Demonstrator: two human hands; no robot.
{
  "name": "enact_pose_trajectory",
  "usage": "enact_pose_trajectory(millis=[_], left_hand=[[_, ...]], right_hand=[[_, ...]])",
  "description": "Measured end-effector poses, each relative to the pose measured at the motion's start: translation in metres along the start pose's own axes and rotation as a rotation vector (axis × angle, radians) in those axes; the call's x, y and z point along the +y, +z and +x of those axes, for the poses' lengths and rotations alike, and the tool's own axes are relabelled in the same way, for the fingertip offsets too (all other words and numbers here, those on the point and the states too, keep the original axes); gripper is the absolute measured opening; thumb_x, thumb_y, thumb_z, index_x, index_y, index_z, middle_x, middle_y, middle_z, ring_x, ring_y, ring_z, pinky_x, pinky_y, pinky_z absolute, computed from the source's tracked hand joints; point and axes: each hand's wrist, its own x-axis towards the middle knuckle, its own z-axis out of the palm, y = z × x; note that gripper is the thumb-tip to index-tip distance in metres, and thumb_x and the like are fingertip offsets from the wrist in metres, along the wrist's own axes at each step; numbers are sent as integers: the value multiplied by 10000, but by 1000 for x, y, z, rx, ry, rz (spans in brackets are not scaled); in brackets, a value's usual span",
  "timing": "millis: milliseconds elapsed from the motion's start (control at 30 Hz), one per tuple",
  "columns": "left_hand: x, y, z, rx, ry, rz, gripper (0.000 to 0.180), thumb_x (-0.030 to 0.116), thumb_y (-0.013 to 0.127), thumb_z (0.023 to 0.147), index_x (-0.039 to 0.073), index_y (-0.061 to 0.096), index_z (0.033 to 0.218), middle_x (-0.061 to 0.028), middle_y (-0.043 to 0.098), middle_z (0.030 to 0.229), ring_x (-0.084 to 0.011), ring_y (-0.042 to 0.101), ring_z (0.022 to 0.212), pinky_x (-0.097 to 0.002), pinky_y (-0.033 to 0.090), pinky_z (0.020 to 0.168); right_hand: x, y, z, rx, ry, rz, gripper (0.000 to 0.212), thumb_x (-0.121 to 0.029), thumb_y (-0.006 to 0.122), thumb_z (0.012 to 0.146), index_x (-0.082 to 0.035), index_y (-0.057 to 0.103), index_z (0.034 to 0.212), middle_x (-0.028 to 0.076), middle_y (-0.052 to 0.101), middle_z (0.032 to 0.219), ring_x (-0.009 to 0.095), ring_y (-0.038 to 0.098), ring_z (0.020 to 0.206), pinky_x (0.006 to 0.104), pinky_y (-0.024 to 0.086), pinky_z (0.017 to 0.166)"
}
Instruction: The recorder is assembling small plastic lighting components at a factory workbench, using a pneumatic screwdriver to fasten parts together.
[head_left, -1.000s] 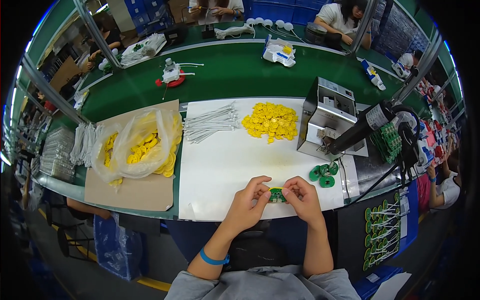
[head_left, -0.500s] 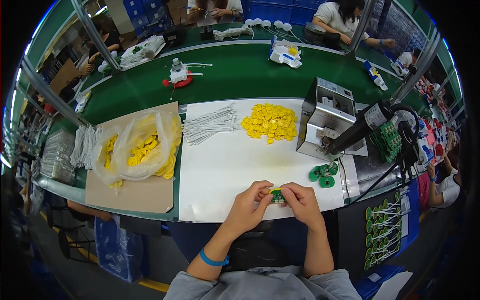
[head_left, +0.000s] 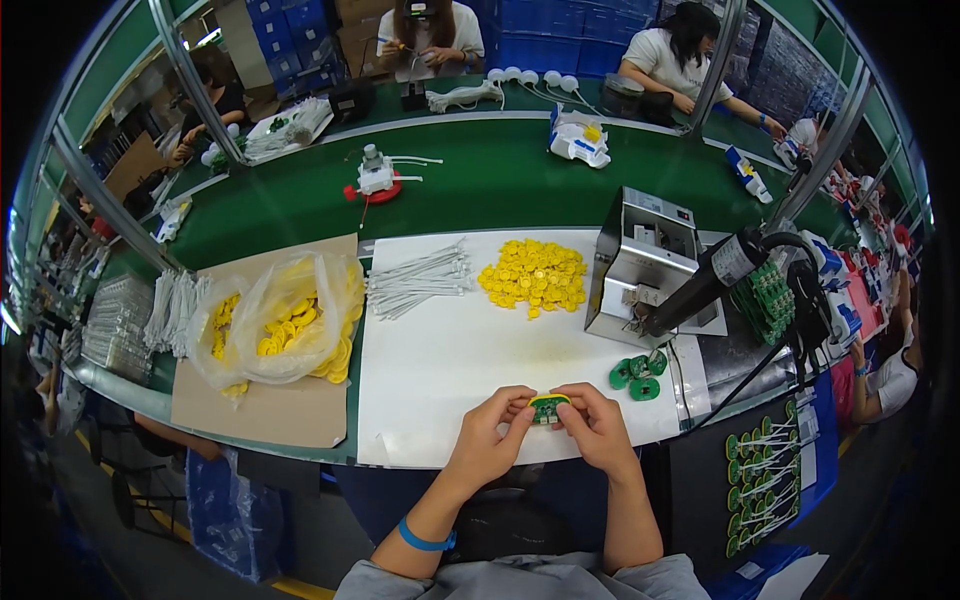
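Observation:
Between my left hand (head_left: 490, 440) and my right hand (head_left: 600, 430) is a small green circuit board (head_left: 549, 411) with a yellow rim along its far edge. Both hands pinch it, one at each side, just over the near part of a white work sheet (head_left: 430, 400). Its green face with small components shows between my thumbs. Several round green circuit boards (head_left: 638, 376) lie to the right of my hands. Further back on the sheet are a heap of yellow round plastic parts (head_left: 533, 277) and a bundle of white cable pieces (head_left: 420, 280).
Clear bags of yellow parts (head_left: 290, 320) sit on cardboard (head_left: 260, 410) at left. A metal box device (head_left: 640, 270) and a black cylindrical tool (head_left: 705, 283) stand at right. Boards with white leads (head_left: 765, 480) lie lower right. Assemblies ride a green belt (head_left: 480, 180); co-workers sit beyond.
My view has tilted, so the bench sits lower in the picture. The board, still in both hands, now shows more of its green face. Things on the belt have shifted slightly right.

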Motion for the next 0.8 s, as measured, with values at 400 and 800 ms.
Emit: enact_pose_trajectory(millis=[400,800], left_hand=[[40,50,33,-56,390,358,299,43,858,815,20,764,1098,-133,741,1214,-317,714,1078,-395,587,914],[18,95,64,40,329,551,225,71,835,836,7,757,1036,-122,763,1162,-346,670,1087,-430,550,950]], right_hand=[[-15,-41,-11,79,17,105,440,-47,642,1037,-25,488,1448,53,735,827,77,679,718,238,523,648],[-63,-135,65,791,-646,14,577,-288,513,1134,18,318,1582,113,606,1308,222,599,1247,423,423,1161]])
